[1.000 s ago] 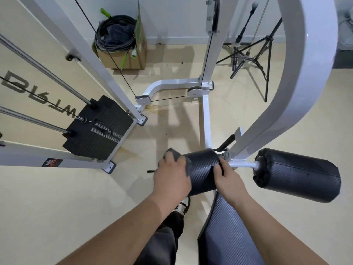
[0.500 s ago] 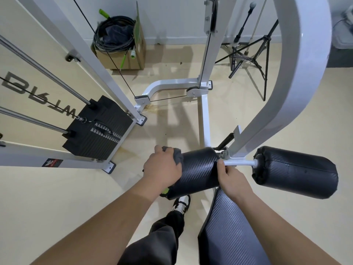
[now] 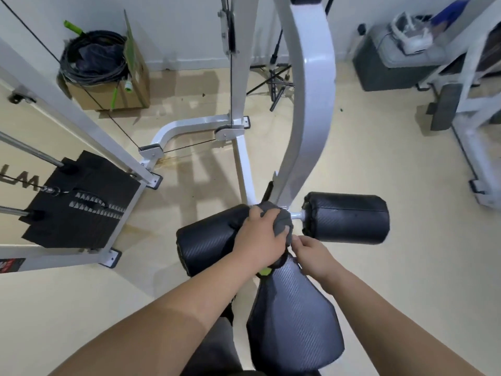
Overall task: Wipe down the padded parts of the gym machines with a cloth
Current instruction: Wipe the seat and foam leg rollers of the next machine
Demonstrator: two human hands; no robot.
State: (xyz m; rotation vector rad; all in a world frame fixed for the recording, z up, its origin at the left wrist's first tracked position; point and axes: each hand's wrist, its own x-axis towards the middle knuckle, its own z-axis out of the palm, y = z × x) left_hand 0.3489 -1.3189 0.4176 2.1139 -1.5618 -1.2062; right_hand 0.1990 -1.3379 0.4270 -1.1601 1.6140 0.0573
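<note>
The head camera looks down at both arms, which reach forward from the bottom edge of the picture.

The left hand point(image 3: 259, 237) lies on top of the left roller pad point(image 3: 206, 240), at the end of the pad next to the white metal post point(image 3: 311, 104). Its grip is curled round a grey cloth point(image 3: 280, 219). The cloth is bunched up under the fingers and pressed onto that end of the pad. A bit of the cloth hangs down on the right side of the hand.

The right hand point(image 3: 311, 255) is just beside the left one and a little lower, over the narrow front end of the seat pad point(image 3: 292, 316). Its fingers are bent and point at the hanging bit of cloth. I cannot tell if its grip pinches the cloth or only touches it.

The right roller pad point(image 3: 349, 218) sticks out on the other side of the post, apart from both hands.

A black weight stack point(image 3: 78, 204) stands on the floor point(image 3: 379, 267) to the left. A cardboard box point(image 3: 108, 96) full of black cables sits by the far wall.
</note>
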